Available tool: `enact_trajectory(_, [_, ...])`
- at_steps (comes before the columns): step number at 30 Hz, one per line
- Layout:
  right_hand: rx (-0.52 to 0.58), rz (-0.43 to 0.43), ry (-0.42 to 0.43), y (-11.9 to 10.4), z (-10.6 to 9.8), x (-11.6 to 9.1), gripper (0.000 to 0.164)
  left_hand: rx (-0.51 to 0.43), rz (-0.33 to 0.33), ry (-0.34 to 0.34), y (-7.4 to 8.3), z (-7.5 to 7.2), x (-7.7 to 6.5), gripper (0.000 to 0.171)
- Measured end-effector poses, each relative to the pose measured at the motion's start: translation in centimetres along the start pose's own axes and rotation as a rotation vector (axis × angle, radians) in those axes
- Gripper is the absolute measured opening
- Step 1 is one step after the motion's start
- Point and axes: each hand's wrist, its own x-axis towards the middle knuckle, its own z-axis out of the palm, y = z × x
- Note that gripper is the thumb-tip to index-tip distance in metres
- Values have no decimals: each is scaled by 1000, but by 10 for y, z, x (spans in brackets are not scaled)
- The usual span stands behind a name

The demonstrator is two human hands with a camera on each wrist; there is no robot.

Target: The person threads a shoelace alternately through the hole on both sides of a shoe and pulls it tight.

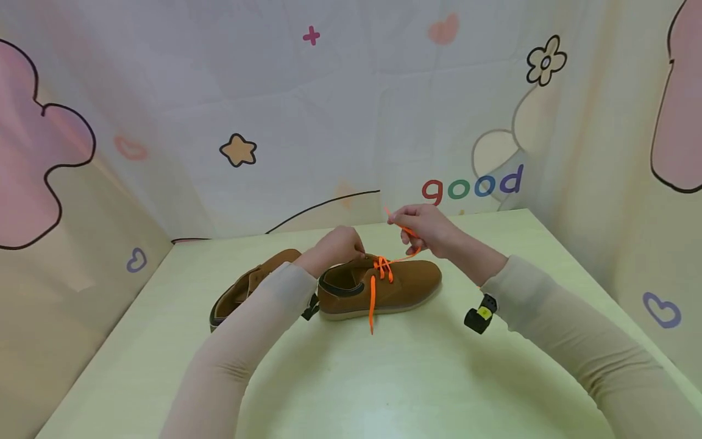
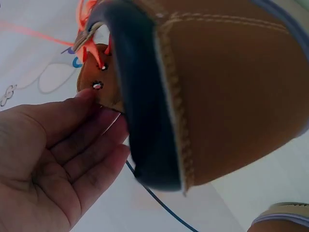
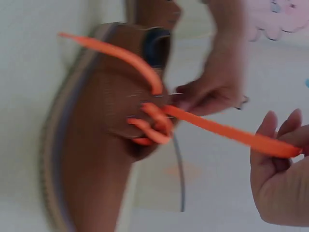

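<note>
Two on the table: laced shoe point(image 1: 408, 289) and second shoe point(image 1: 280, 262), both brown; tabletop point(image 1: 351, 378) pale green.
Laced shoe: mid-table in head view, sole down, toe right, heel left; dark-lined collar point(image 1: 342, 291), light sole edge.
Second shoe: left of the laced one, set at an angle, heel toward the viewer; left sleeve point(image 1: 252, 341) covers part of it. Can't tell how it's laced.
Left hand point(image 1: 341, 244): at the far side of the laced shoe, thumb and fingertips pinching the eyelet flap point(image 2: 110, 87).
Right hand point(image 1: 428, 227): off the shoe, raised above the toe end in head view; fingers curled round the orange lace point(image 1: 372, 299).
Lace, held end: runs from the eyelets across to the right hand; tip pokes out past the fingers.
Lace, other end: hangs down the near side of the shoe, tip past the sole edge; can't tell if it touches the tabletop.
Lace, middle: loops over the eyelet area, bunched.
Wrists: dark device under each, right device point(image 1: 480, 316) with a yellow patch, left device point(image 1: 310, 307) half behind the sleeve.
Right sleeve point(image 1: 554, 311): pale, like the left.
Backdrop point(image 1: 351, 91): light cloth; printed star point(image 1: 239, 150), flower point(image 1: 546, 63), colored "good" lettering point(image 1: 476, 186).
</note>
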Motion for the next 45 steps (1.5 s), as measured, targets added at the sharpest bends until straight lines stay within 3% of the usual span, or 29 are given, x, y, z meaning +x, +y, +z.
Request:
enact_trajectory(5, [-296,-56,10,30,23,12,25,-28,-42,-61,-2,-4,8,19])
enact_trajectory(8, [-411,-112,28,44,34,18,22,-55,-72,-89,-3,-3,12,20])
enact_trajectory(12, [-469,-159,28,55,45,24,21,-74,-105,-109,-4,-1,16,21])
enact_trajectory(19, [-527,-166,31,59,54,29,21,-116,-149,-106,-3,0,16,20])
enact_trajectory(27, [-605,-146,118,60,63,35,22,-137,-120,-73,-5,-2,8,20])
enact_trajectory(31, [-699,-215,175,64,65,40,22,-135,-107,-43,-7,-1,5,18])
enact_trajectory(36, [-636,-288,34,69,61,47,26,-138,-112,-12,-8,0,1,19])
enact_trajectory(38, [-529,-241,-15,70,59,48,29,-140,-118,-2,-8,0,-1,19])
enact_trajectory(42, [-363,-127,-14,70,57,49,33,-150,-129,10,-7,0,-5,20])
enact_trajectory(45, [-297,-47,-7,66,54,52,34,-151,-115,20,-7,2,-9,19])
